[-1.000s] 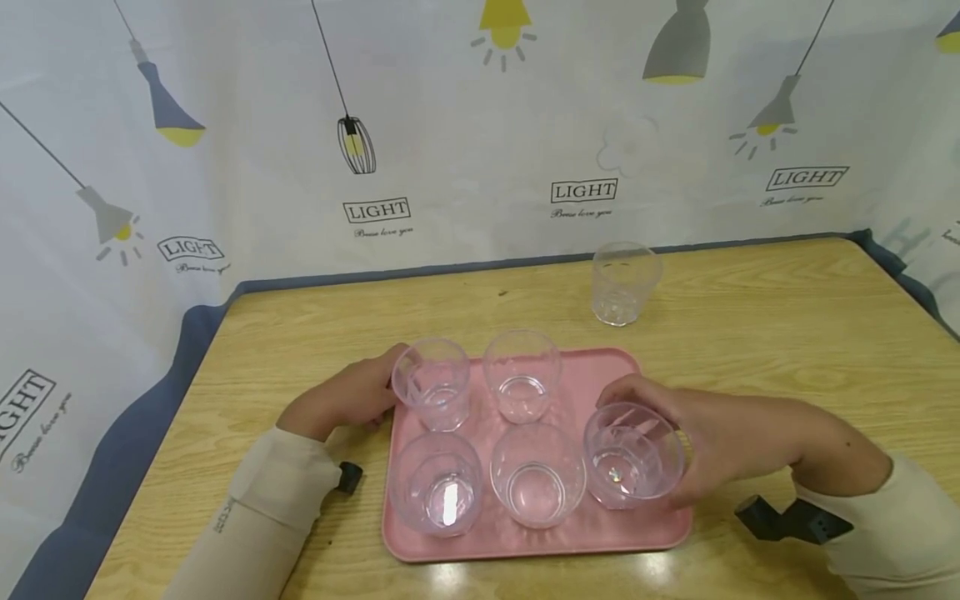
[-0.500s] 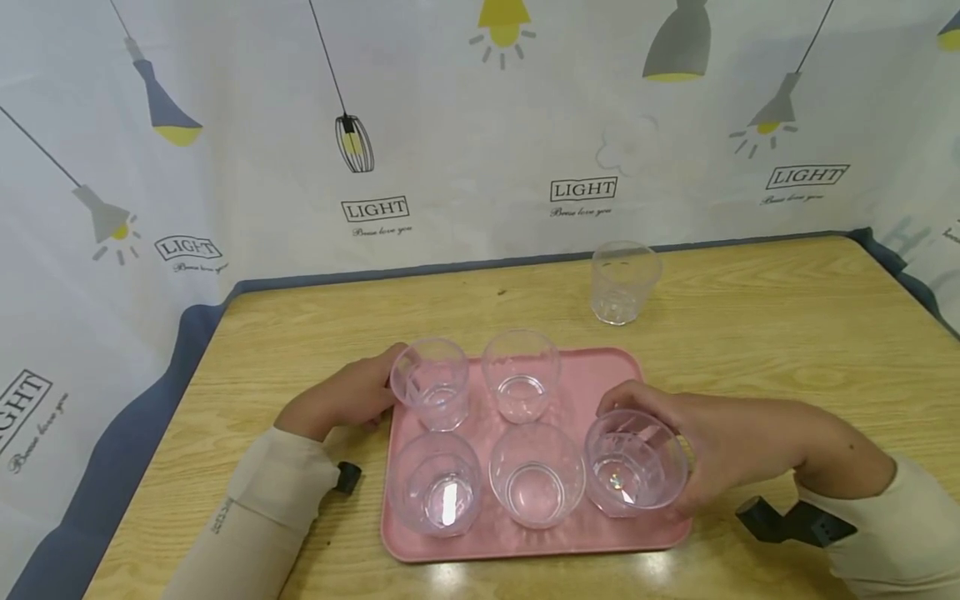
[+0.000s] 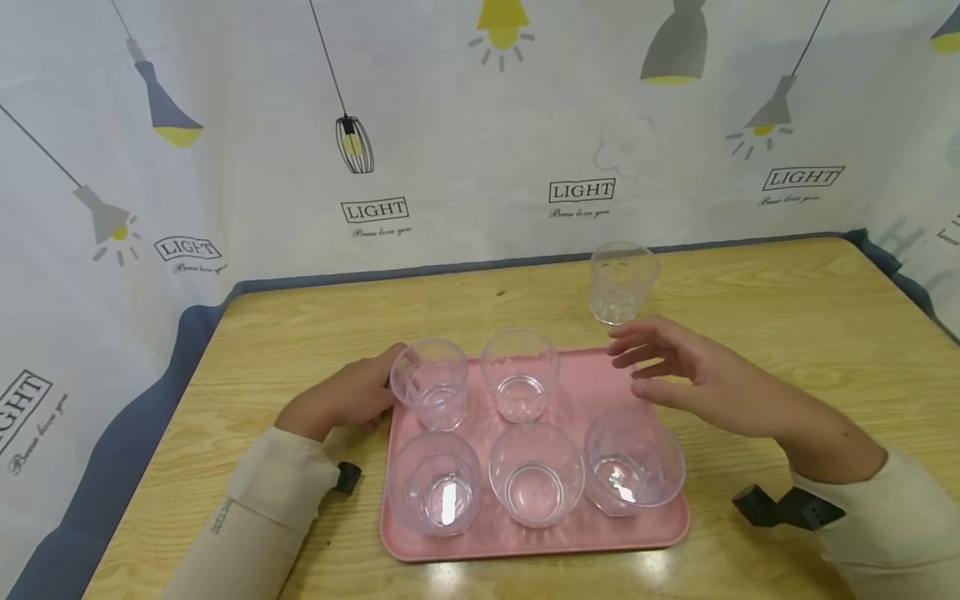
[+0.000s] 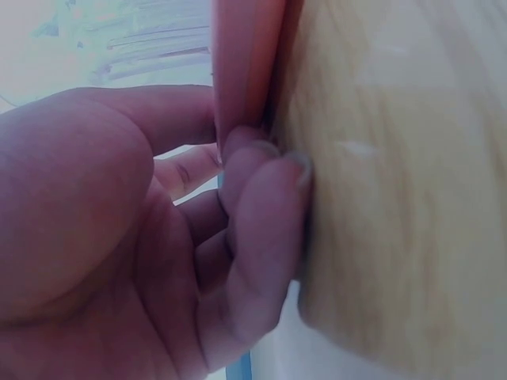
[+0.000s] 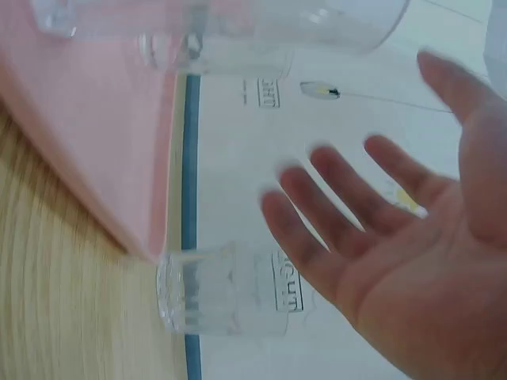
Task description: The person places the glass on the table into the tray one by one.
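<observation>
Several clear plastic cups stand upright on a pink tray (image 3: 600,537): a back-left cup (image 3: 433,392), a back-middle cup (image 3: 521,375), a front-left cup (image 3: 435,483), a front-middle cup (image 3: 537,475) and a front-right cup (image 3: 634,462). At the tray's left side, my left hand (image 3: 363,390) grips the edge, beside the back-left cup. The left wrist view shows its thumb and curled fingers (image 4: 265,206) against the rim. My right hand (image 3: 712,379) hovers over the tray's back right, fingers spread and holding nothing. Behind it, one more clear cup (image 3: 622,283) stands on the table.
A wooden table (image 3: 300,325) carries everything. Close behind its back edge hangs a white curtain (image 3: 465,125) with printed lamps. Black wrist devices (image 3: 787,508) are worn at both cuffs.
My right hand has let go of the front-right cup, which stays on the tray, and has moved up and back toward the cup behind. The left hand has not moved.
</observation>
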`<state>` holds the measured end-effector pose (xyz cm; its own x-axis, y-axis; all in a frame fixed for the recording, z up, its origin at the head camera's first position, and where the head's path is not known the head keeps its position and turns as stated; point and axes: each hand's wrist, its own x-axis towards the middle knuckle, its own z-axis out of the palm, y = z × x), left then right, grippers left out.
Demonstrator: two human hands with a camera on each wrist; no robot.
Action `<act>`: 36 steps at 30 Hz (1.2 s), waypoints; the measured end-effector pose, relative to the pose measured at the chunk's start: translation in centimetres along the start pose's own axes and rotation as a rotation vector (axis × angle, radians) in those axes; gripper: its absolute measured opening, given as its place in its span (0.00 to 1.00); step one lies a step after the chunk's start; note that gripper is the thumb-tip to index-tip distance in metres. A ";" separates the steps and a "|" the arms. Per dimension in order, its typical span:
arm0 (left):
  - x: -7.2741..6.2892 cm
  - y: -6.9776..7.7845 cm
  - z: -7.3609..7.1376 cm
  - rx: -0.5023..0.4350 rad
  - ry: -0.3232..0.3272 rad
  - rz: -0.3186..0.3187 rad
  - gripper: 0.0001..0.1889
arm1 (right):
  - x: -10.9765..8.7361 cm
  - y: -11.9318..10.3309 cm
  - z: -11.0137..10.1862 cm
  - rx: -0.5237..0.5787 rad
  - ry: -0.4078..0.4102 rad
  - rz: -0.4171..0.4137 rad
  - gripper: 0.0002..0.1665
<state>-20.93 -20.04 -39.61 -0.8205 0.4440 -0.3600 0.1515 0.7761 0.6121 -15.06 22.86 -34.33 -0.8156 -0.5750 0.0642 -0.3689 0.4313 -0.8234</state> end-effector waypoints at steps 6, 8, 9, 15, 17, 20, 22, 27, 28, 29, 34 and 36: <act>-0.1 -0.1 -0.2 0.001 0.005 0.000 0.15 | 1.4 0.8 -0.7 -0.112 0.308 0.055 0.30; -0.2 -0.1 -0.3 -0.005 0.004 -0.005 0.15 | 1.9 1.2 -1.0 -0.111 0.374 0.093 0.35; -0.3 -0.1 -0.3 -0.008 0.002 -0.005 0.15 | 2.2 1.4 -1.1 -0.108 0.396 0.118 0.38; -0.2 0.0 -0.3 -0.010 0.003 0.005 0.14 | 3.5 3.0 -2.1 -0.085 0.438 0.229 0.51; -0.1 0.0 -0.3 -0.012 0.003 0.004 0.14 | 3.8 3.5 -2.5 -0.079 0.436 0.250 0.54; 0.0 0.0 -0.4 -0.016 -0.004 0.003 0.14 | 4.2 4.1 -2.9 -0.038 0.419 0.296 0.58; 0.0 0.0 -0.4 -0.021 -0.004 -0.004 0.14 | 4.5 4.4 -3.2 -0.009 0.405 0.328 0.60; 0.1 0.1 -0.4 -0.035 0.001 -0.018 0.14 | 5.3 5.3 -3.7 0.031 0.353 0.392 0.64; 0.1 0.2 -0.4 -0.040 0.001 -0.019 0.14 | 5.5 5.4 -3.8 0.036 0.342 0.401 0.64; 0.1 0.2 -0.3 -0.045 0.000 -0.019 0.14 | 5.6 5.6 -3.8 0.044 0.332 0.405 0.65; 0.0 0.1 -0.1 -0.033 0.005 -0.019 0.14 | 6.3 6.4 -3.8 0.085 0.310 0.417 0.66; 0.0 0.0 -0.1 -0.016 0.009 -0.022 0.14 | 6.6 6.6 -3.7 0.099 0.304 0.408 0.66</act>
<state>-20.93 -20.09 -39.55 -0.8287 0.4223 -0.3672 0.1240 0.7784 0.6154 -24.57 24.47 -37.23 -0.9825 -0.1390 -0.1243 0.0384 0.5019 -0.8641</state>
